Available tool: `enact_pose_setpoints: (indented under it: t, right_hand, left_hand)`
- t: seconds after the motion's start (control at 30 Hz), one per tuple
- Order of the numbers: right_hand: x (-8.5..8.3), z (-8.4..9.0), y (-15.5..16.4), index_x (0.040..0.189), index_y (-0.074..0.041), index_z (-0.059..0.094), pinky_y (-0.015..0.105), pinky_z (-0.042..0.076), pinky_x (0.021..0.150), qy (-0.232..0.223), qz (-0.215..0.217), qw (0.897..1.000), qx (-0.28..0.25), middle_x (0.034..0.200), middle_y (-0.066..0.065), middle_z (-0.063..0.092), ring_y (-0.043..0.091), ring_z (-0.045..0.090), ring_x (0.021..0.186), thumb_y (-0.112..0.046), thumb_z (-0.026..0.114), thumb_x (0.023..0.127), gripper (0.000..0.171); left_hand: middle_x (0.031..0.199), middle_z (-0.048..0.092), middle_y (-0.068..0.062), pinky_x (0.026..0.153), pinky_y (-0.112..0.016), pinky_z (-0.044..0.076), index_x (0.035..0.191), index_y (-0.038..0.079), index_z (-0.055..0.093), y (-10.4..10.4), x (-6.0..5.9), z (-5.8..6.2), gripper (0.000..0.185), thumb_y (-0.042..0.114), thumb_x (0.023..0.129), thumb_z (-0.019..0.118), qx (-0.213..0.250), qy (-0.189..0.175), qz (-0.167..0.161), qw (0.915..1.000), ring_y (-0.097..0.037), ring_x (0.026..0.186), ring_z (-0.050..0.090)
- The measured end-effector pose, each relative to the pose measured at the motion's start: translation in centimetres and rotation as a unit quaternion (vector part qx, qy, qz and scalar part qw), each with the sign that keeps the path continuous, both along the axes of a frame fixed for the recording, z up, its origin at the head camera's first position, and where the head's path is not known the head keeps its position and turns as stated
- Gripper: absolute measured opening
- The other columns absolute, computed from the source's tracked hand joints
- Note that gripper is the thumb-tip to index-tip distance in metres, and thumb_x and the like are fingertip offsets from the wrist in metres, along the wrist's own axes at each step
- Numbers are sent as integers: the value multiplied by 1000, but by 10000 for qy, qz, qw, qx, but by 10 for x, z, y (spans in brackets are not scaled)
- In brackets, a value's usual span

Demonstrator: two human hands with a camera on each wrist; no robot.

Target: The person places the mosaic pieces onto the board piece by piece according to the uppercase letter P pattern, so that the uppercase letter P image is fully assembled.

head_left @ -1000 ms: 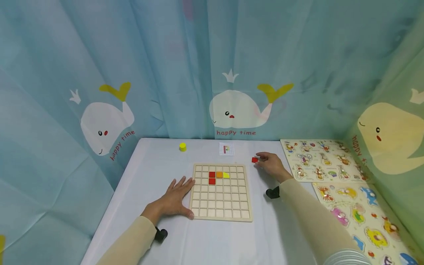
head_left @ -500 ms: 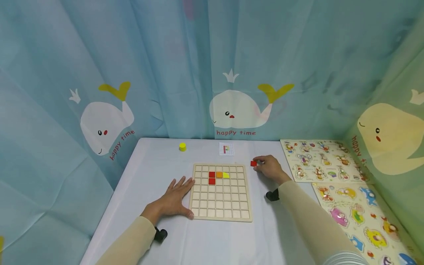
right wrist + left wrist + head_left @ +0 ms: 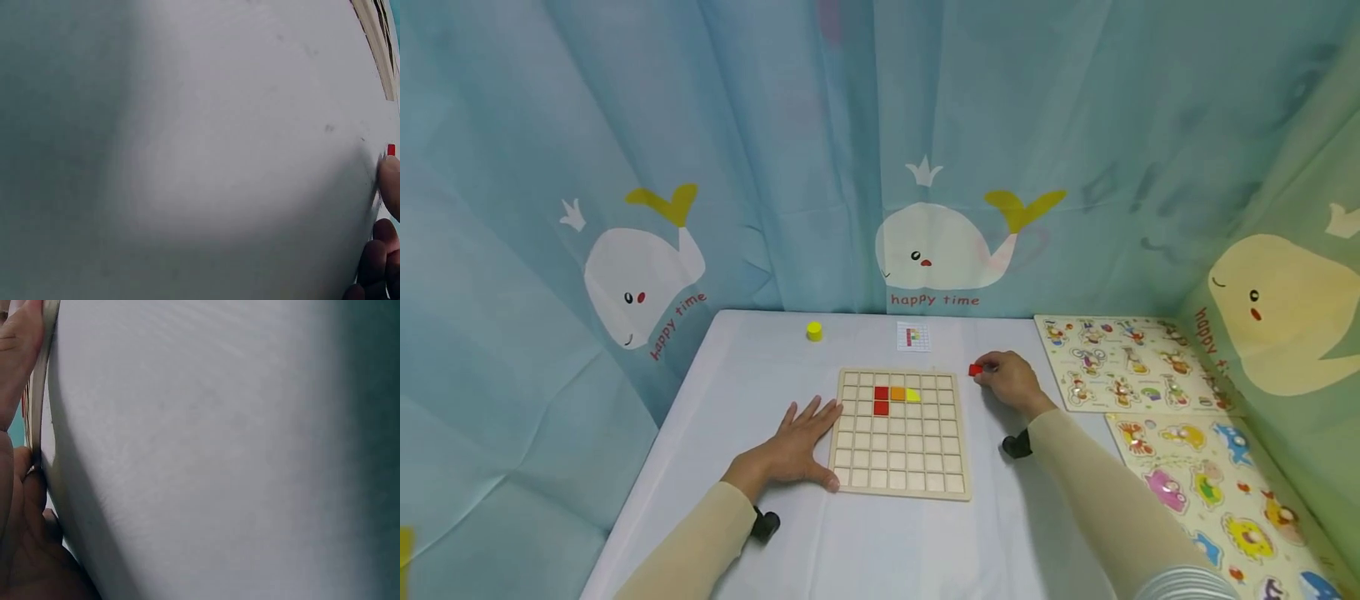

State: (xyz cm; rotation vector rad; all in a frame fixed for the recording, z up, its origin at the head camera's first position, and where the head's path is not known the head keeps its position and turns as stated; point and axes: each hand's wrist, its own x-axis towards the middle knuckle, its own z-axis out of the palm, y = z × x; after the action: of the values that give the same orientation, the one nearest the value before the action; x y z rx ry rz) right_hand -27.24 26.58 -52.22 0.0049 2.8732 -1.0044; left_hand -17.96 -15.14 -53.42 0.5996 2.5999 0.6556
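Observation:
A wooden grid board [image 3: 901, 496] lies mid-table, with two red tiles, an orange tile [image 3: 897, 393] and a yellow piece [image 3: 913, 395] set in its upper cells. My left hand [image 3: 793, 446] is spread along the board's left edge, fingertips and thumb right at the rim. To the right of the board, my right hand [image 3: 1013, 382] pinches a red tile [image 3: 975, 370] between thumb and fingers. Only the tile's red end [image 3: 391, 149] shows past the thumb in the right wrist view. The left wrist view catches part of the left hand [image 3: 25, 537] against the board's side.
Behind the board lies a small printed pattern card [image 3: 913, 337]. A yellow cylinder [image 3: 814, 332] stands at the back left. Two picture puzzle boards, one with animals and figures [image 3: 1112, 367], the other with sea creatures [image 3: 1213, 492], cover the right side. A whale-print curtain [image 3: 820, 167] surrounds the table.
My right hand has drawn slightly nearer to me with the red tile, and its fingers have closed in around it. The left hand stays at the board's edge.

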Motion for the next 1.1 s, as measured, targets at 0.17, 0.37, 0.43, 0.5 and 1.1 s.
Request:
enact_pose_setpoints:
  t: [0.17,0.37,0.43,0.5,1.1]
  right_hand:
    - [5,6,2,134,-1,66,51,55,101,-122,-227,9990,-365,132,24,67,36,61,114,-14,67,102,35]
    - [13,10,2,135,-4,66,31,56,78,425,-391,9961,-663,128,25,71,33,68,106,-10,64,103,33]
    - [16,11,0,134,-5,67,30,55,77,596,-448,9942,-773,127,25,72,34,69,108,-8,65,102,32]
    - [19,12,-2,133,-5,68,30,54,78,718,-480,9923,-887,126,26,72,36,70,109,-8,67,102,32]
    - [51,15,-51,130,-9,72,17,50,70,493,-650,9743,-2102,108,13,68,23,58,95,-9,72,100,31]
  left_hand:
    - [178,16,-3,134,-55,-9,170,17,20,2,-2,3,135,58,66,95,-40,-58,-18,10000,-28,166,0]
    - [177,18,-2,132,-59,-12,170,16,24,7,-3,3,128,52,69,95,112,-85,108,9998,-29,166,-1]
    - [177,19,-1,131,-61,-13,169,16,26,7,-3,2,126,50,70,95,189,-99,140,9997,-30,166,-2]
    - [177,19,-1,131,-61,-13,169,16,26,7,-3,2,125,49,71,94,261,-127,145,9995,-30,166,-2]
    - [178,16,-2,131,-62,-13,170,16,21,7,-3,0,134,58,66,95,76,-34,28,10000,-31,166,-3]
